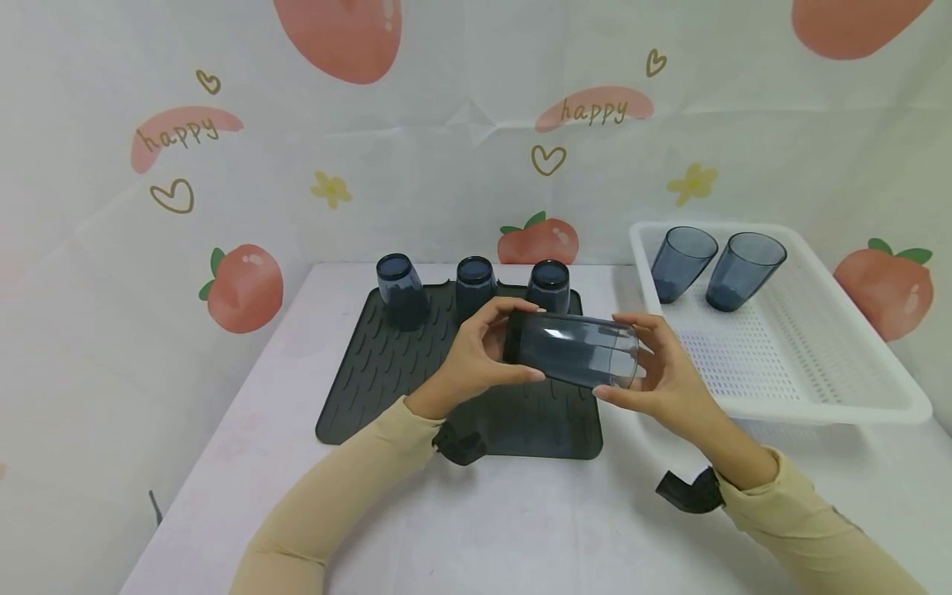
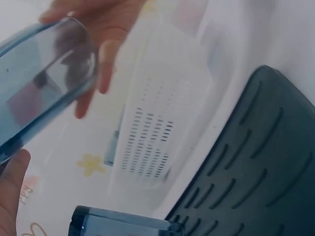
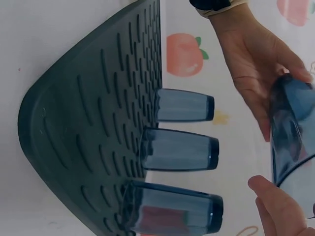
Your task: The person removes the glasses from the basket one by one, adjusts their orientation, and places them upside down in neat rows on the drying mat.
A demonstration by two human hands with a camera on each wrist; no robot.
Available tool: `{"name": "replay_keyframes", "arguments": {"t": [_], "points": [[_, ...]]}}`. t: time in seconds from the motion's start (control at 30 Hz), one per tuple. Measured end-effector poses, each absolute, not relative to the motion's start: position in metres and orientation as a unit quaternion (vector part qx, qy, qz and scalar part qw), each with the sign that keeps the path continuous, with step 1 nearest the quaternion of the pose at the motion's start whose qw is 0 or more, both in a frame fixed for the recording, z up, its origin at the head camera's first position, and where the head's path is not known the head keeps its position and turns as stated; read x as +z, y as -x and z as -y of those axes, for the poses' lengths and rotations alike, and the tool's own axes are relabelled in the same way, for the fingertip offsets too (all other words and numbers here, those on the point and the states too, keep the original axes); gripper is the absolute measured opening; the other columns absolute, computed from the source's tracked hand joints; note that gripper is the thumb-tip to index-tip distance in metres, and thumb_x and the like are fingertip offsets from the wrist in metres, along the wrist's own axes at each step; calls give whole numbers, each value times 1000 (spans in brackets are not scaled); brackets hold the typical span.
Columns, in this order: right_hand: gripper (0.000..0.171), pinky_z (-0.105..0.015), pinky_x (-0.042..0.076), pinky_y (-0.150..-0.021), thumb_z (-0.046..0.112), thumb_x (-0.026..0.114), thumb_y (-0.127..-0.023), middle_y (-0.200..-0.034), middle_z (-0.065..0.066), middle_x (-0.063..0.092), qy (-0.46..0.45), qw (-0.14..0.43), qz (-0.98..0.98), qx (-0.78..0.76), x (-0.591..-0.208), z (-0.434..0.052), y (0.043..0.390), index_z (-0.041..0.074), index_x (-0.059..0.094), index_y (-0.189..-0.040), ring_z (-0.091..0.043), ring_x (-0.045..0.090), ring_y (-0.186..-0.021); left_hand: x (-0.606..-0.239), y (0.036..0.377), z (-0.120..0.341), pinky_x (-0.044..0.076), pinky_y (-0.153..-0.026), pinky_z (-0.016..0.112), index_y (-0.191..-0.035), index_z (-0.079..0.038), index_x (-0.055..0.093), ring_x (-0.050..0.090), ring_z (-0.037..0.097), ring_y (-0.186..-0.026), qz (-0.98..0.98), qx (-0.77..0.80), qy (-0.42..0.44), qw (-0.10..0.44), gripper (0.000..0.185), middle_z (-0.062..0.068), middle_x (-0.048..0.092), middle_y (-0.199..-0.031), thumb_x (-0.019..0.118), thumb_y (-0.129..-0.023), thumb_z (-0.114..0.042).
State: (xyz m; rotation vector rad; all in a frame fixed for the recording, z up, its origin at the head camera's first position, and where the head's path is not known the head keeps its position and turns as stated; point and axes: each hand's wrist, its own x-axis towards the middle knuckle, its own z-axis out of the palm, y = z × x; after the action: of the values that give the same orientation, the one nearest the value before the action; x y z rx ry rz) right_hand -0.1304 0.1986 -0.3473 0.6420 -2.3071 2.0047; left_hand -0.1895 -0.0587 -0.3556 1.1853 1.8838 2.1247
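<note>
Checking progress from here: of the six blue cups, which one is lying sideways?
The cup held above the dark mat between the left hand and right hand. Three stand upside down on the mat; two lean in the white basket.

This looks like a staged dish-drying corner rather than a real kitchen: a white desk [image 1: 521, 512] boxed in by a strawberry-print backdrop [image 1: 245, 285], with a drying mat [image 1: 387, 372] and white basket [image 1: 803, 364].
</note>
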Motion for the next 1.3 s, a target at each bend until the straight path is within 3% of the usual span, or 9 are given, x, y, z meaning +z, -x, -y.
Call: {"name": "replay_keyframes", "arguments": {"t": [0.23,0.47,0.63,0.77,0.87,1.03,1.3], "points": [[85,-26,58,-74,-7,79,-73,-130,-5,42,-196,-18,773,603,-350,-196,130,11,31,-141,-13,56,-102,-351,187,56,54,-93,34,-131,6,43,55,22,-112,-574,714,-400,27,72,4,55,-129,84,-73,-5],[87,-14,48,-92,-4,81,-73,-140,-16,43,-231,5,795,561,-350,-200,130,7,31,-143,-2,51,-119,-351,186,53,50,-101,34,-134,0,43,53,21,-121,-539,726,-426,2,71,2,57,-129,83,-76,-10],[75,-13,47,-94,-4,78,-76,-136,-1,45,-239,12,798,553,-348,-206,128,2,36,-138,1,50,-120,-352,188,55,48,-102,30,-133,-2,45,52,19,-121,-541,726,-424,-17,70,2,58,-128,83,-76,-14],[61,-14,48,-93,-1,74,-82,-132,-8,50,-238,7,806,542,-350,-208,126,1,42,-133,4,53,-115,-352,189,57,47,-103,29,-133,-2,45,52,18,-122,-548,726,-415,-26,71,1,57,-129,84,-76,-20],[50,-18,50,-92,2,70,-87,-128,-18,53,-244,-8,811,532,-354,-210,125,1,45,-131,-4,59,-113,-351,189,58,46,-104,31,-133,3,43,51,17,-123,-553,724,-411,-28,75,1,57,-129,84,-76,-23],[40,-25,54,-89,12,66,-92,-125,-15,58,-243,-54,827,504,-362,-212,124,5,50,-128,-29,62,-112,-350,190,58,45,-106,33,-134,9,40,50,17,-124,-562,719,-407,-32,81,-2,56,-129,83,-76,-27],[38,-36,54,-92,26,66,-93,-122,-9,61,-266,-150,837,453,-369,-209,123,8,53,-125,-28,63,-109,-350,190,60,43,-108,38,-134,17,35,49,16,-124,-576,709,-405,-45,90,-2,53,-131,82,-77,-34]]}}
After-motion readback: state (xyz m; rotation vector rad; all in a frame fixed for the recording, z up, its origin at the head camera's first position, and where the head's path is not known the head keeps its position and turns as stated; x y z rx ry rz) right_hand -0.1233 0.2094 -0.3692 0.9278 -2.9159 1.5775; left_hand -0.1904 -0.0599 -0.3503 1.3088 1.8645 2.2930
